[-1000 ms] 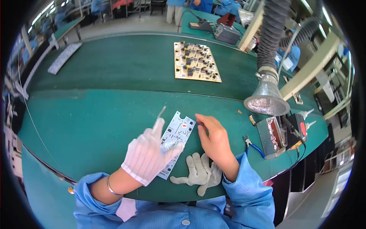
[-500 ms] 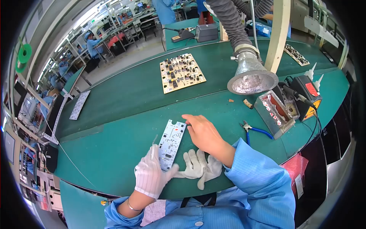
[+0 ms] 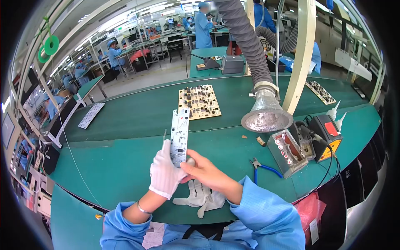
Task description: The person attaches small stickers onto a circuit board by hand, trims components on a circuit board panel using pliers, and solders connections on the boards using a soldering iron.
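A narrow white circuit board [image 3: 180, 135], with small dark parts and a red dot near its top, stands tilted up in front of me. My left hand [image 3: 166, 173], in a white striped glove, is closed around its lower left side. A thin, pale strip [image 3: 165, 134] sticks up by the left fingers; its kind is unclear. My bare right hand [image 3: 206, 171] pinches the board's lower right corner, thumb in front, the other fingers partly hidden. Below it lies a pair of white gloves [image 3: 200, 196] on the green bench.
A tan board [image 3: 210, 106] full of components lies beyond my hands. To the right are blue-handled cutters [image 3: 266, 170], a metal box [image 3: 287, 156], a soldering station [image 3: 327, 135] and a fume extraction hood [image 3: 266, 116]. Another white board [image 3: 91, 115] rests at far left. People work behind.
My right hand has moved from the board's top right edge down to its lower corner. The board has been raised and turned more upright. My head view has tilted up.
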Action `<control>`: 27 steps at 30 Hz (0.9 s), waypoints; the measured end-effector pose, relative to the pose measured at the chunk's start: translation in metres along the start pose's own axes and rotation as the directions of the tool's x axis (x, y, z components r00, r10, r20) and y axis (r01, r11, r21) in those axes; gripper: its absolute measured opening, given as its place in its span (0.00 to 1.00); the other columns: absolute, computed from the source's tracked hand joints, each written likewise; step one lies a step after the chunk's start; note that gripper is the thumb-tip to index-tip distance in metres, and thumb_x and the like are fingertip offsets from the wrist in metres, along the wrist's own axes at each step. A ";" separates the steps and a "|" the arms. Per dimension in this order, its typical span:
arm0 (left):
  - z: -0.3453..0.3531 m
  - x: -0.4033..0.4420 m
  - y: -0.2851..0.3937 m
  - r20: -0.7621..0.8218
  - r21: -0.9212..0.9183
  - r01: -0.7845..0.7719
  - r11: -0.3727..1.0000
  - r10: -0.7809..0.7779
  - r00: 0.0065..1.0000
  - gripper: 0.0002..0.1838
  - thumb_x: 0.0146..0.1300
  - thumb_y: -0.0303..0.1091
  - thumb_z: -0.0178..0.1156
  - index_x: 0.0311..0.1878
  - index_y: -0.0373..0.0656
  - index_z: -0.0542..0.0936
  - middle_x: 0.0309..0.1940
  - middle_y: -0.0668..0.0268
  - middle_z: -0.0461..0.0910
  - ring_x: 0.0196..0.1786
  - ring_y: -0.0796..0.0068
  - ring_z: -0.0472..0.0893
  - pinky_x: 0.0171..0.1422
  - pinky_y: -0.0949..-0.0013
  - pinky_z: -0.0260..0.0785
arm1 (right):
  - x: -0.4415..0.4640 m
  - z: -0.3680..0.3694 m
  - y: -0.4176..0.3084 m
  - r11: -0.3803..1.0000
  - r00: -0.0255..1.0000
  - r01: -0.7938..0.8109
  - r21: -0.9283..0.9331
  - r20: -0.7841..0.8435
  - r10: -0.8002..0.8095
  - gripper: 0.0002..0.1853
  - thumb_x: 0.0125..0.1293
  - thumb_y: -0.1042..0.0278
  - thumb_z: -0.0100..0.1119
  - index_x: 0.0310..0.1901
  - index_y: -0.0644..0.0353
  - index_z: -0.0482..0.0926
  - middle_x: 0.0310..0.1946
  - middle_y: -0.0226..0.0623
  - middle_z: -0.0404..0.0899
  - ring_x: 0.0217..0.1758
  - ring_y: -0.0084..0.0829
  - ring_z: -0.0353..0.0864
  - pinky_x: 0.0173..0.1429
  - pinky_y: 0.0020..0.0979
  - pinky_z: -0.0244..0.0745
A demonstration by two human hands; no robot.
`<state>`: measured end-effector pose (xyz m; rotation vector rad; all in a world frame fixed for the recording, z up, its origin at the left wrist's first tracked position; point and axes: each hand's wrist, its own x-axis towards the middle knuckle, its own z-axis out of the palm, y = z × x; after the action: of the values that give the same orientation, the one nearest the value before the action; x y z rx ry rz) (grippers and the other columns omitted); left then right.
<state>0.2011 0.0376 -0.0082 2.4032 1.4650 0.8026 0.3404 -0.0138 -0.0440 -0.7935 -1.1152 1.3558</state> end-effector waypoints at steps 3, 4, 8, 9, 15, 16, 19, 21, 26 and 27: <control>0.018 -0.008 -0.010 -0.148 0.018 -0.307 0.952 0.306 0.941 0.60 0.45 0.66 0.74 0.71 0.28 0.65 0.54 0.42 0.79 0.55 0.46 0.83 0.59 0.54 0.77 | 0.001 -0.011 -0.010 0.989 0.998 -0.025 0.148 -0.057 0.034 0.23 0.79 0.66 0.52 0.71 0.63 0.64 0.53 0.43 0.82 0.49 0.32 0.86 0.54 0.36 0.85; 0.017 -0.008 -0.012 -0.188 0.038 -0.404 0.914 0.404 0.895 0.61 0.45 0.66 0.74 0.72 0.28 0.64 0.56 0.42 0.79 0.56 0.47 0.83 0.60 0.54 0.77 | 0.002 -0.013 -0.014 0.983 0.997 -0.016 0.185 -0.077 0.031 0.23 0.79 0.68 0.52 0.71 0.63 0.65 0.53 0.43 0.82 0.50 0.33 0.86 0.54 0.36 0.85; -0.009 -0.010 -0.016 0.005 -0.354 -0.158 0.922 0.171 0.985 0.60 0.48 0.64 0.74 0.73 0.26 0.61 0.61 0.40 0.76 0.60 0.49 0.81 0.63 0.55 0.76 | 0.001 -0.019 -0.021 0.988 0.993 -0.051 0.148 -0.095 0.066 0.23 0.78 0.71 0.50 0.71 0.62 0.65 0.58 0.45 0.80 0.52 0.39 0.86 0.56 0.39 0.86; -0.011 -0.011 -0.017 -0.079 -0.421 -0.137 0.897 0.115 0.990 0.47 0.57 0.57 0.70 0.69 0.29 0.68 0.58 0.43 0.80 0.58 0.54 0.84 0.60 0.59 0.77 | 0.001 -0.021 -0.023 0.986 0.996 -0.058 0.159 -0.052 0.067 0.23 0.78 0.71 0.51 0.72 0.61 0.65 0.58 0.45 0.80 0.52 0.40 0.86 0.54 0.39 0.86; -0.043 -0.018 -0.030 0.212 -0.587 0.063 0.807 0.079 0.974 0.22 0.72 0.41 0.60 0.62 0.36 0.79 0.43 0.59 0.86 0.41 0.74 0.86 0.49 0.70 0.80 | -0.003 -0.010 -0.023 0.984 0.991 -0.095 0.151 0.109 0.079 0.22 0.78 0.70 0.51 0.71 0.60 0.66 0.57 0.42 0.79 0.52 0.35 0.85 0.50 0.37 0.86; -0.043 -0.023 -0.037 0.205 -0.643 0.093 0.760 0.053 0.977 0.22 0.72 0.40 0.60 0.63 0.35 0.79 0.43 0.59 0.86 0.40 0.75 0.85 0.47 0.71 0.80 | -0.001 -0.006 -0.022 0.985 0.986 -0.102 0.136 0.143 0.082 0.22 0.78 0.71 0.52 0.71 0.61 0.66 0.58 0.42 0.79 0.52 0.35 0.85 0.50 0.37 0.86; -0.053 -0.040 -0.049 0.301 -0.838 0.293 0.460 -0.057 0.952 0.21 0.72 0.35 0.62 0.62 0.31 0.78 0.42 0.59 0.85 0.35 0.75 0.83 0.41 0.72 0.79 | -0.002 0.006 -0.017 0.996 0.988 -0.024 -0.085 0.148 0.036 0.23 0.76 0.73 0.55 0.70 0.66 0.65 0.60 0.43 0.76 0.52 0.31 0.85 0.48 0.34 0.86; -0.073 -0.061 -0.059 0.332 -0.872 0.349 0.343 -0.108 0.937 0.25 0.72 0.38 0.63 0.64 0.29 0.76 0.43 0.59 0.84 0.38 0.75 0.83 0.44 0.72 0.79 | -0.006 0.013 -0.018 0.994 0.991 -0.001 -0.111 0.130 0.016 0.25 0.76 0.71 0.56 0.70 0.66 0.66 0.58 0.43 0.77 0.47 0.31 0.85 0.46 0.32 0.85; -0.134 -0.134 -0.116 -0.123 -0.989 -0.063 0.138 -0.492 0.862 0.17 0.72 0.30 0.61 0.58 0.30 0.76 0.33 0.65 0.77 0.33 0.72 0.79 0.42 0.69 0.75 | -0.001 0.001 -0.019 0.961 0.992 -0.094 -0.261 -0.107 0.068 0.21 0.76 0.67 0.56 0.66 0.65 0.72 0.49 0.42 0.81 0.40 0.31 0.84 0.41 0.30 0.84; -0.150 -0.150 -0.146 -0.309 -0.943 -0.175 0.282 -0.551 0.775 0.16 0.72 0.30 0.61 0.57 0.30 0.77 0.34 0.65 0.77 0.33 0.73 0.78 0.41 0.69 0.73 | 0.000 -0.001 -0.018 0.956 0.992 -0.084 -0.282 -0.114 0.054 0.20 0.76 0.67 0.56 0.65 0.65 0.73 0.47 0.41 0.81 0.39 0.31 0.84 0.39 0.30 0.83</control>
<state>-0.0454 -0.0374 -0.0005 0.9741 0.8575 1.8209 0.3475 -0.0155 -0.0280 -1.1117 -1.2261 1.2086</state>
